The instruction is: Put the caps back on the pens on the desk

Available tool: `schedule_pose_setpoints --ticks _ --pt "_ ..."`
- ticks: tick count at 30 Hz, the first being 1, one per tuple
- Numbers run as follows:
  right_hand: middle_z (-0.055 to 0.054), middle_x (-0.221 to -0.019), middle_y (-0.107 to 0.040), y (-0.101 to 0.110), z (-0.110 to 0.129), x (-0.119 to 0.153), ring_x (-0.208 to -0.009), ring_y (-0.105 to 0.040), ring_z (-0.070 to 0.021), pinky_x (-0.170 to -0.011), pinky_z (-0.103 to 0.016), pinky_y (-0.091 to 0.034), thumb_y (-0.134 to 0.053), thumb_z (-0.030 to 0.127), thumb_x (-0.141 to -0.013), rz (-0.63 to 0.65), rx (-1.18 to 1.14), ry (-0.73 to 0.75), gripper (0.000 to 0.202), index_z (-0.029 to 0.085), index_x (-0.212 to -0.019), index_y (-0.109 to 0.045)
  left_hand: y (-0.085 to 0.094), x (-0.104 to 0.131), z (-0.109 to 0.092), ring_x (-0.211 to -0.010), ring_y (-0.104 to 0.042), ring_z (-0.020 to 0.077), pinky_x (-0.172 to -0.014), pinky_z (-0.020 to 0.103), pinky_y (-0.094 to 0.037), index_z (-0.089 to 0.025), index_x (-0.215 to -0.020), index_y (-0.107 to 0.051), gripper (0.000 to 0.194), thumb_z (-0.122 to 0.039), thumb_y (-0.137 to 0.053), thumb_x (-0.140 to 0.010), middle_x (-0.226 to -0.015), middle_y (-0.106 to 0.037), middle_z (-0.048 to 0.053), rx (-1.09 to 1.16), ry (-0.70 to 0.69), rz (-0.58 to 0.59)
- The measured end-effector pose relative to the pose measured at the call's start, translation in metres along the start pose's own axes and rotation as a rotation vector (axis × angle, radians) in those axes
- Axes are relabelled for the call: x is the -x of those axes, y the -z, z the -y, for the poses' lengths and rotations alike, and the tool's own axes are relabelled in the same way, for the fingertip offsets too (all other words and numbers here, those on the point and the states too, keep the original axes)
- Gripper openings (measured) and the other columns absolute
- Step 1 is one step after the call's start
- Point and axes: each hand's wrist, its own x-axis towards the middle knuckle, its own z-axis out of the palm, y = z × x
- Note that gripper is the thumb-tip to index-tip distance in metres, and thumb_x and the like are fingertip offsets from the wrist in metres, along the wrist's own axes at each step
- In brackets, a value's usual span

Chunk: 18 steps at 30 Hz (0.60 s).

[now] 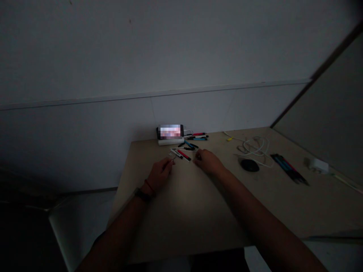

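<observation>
My left hand, with a dark band and a red cord at the wrist, has its fingers pinched together on a small thin thing too dim to identify. To the right, my right hand is curled at the edge of the loose pens, and what its fingers hold, if anything, is hidden. Between and just beyond the hands lie a red pen, white pens and black parts. A blue pen crosses black pieces farther back. Several more pens lie near the wall.
A lit phone leans above a white block at the table's back edge. On the right are a black mouse, a coiled white cable, a row of dark pens and a white adapter. The table meets the wall behind.
</observation>
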Motion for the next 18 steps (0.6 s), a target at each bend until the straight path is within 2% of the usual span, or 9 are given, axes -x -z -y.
schedule_pose_setpoints --ticks 4,7,10,14,18 --pt "-0.013 -0.105 -0.074 0.0 0.0 0.0 -0.092 -0.068 -0.0205 -0.076 -0.026 -0.045 -0.068 0.018 -0.084 -0.034 -0.04 -0.044 0.022 0.015 -0.106 -0.07 -0.001 0.0 0.001 -0.06 -0.053 0.014 -0.061 0.025 -0.04 -0.016 -0.09 -0.066 0.032 -0.041 -0.048 -0.097 -0.064 -0.058 -0.001 0.01 0.009 0.006" --pt "-0.011 -0.095 -0.076 -0.002 -0.003 -0.002 -0.086 -0.069 -0.0206 -0.074 -0.027 -0.046 -0.068 0.016 -0.082 -0.076 -0.098 -0.029 0.016 0.016 -0.097 -0.073 0.0 0.0 0.001 -0.059 -0.052 0.0138 -0.06 0.025 -0.039 -0.016 -0.09 -0.066 0.033 -0.043 -0.048 -0.097 -0.063 -0.057 -0.002 0.006 0.018 0.007" --pt "-0.01 -0.087 -0.076 -0.003 -0.006 -0.006 -0.08 -0.069 -0.0212 -0.073 -0.029 -0.048 -0.07 0.014 -0.077 -0.172 -0.231 0.019 0.01 0.017 -0.085 -0.076 0.0 0.0 0.001 -0.059 -0.052 0.0138 -0.06 0.025 -0.039 -0.016 -0.089 -0.066 0.034 -0.043 -0.047 -0.097 -0.064 -0.057 -0.001 0.0 0.013 0.014" --pt "-0.005 -0.075 -0.075 -0.002 -0.001 -0.01 -0.066 -0.066 -0.0189 -0.066 -0.031 -0.052 -0.071 0.022 -0.077 -0.25 -0.662 0.067 0.008 0.018 -0.08 -0.077 0.0 0.001 -0.001 -0.059 -0.052 0.0135 -0.06 0.025 -0.039 -0.016 -0.089 -0.065 0.033 -0.042 -0.047 -0.098 -0.064 -0.057 -0.002 0.002 0.007 0.009" --pt "-0.005 -0.082 -0.076 -0.006 0.012 -0.009 -0.07 -0.068 -0.0197 -0.064 -0.033 -0.057 -0.08 0.04 -0.071 -0.208 -1.187 0.066 0.028 0.019 -0.088 -0.079 0.0 0.001 -0.001 -0.06 -0.052 0.0136 -0.06 0.025 -0.039 -0.016 -0.087 -0.065 0.033 -0.041 -0.047 -0.098 -0.064 -0.057 -0.001 -0.004 -0.003 0.007"
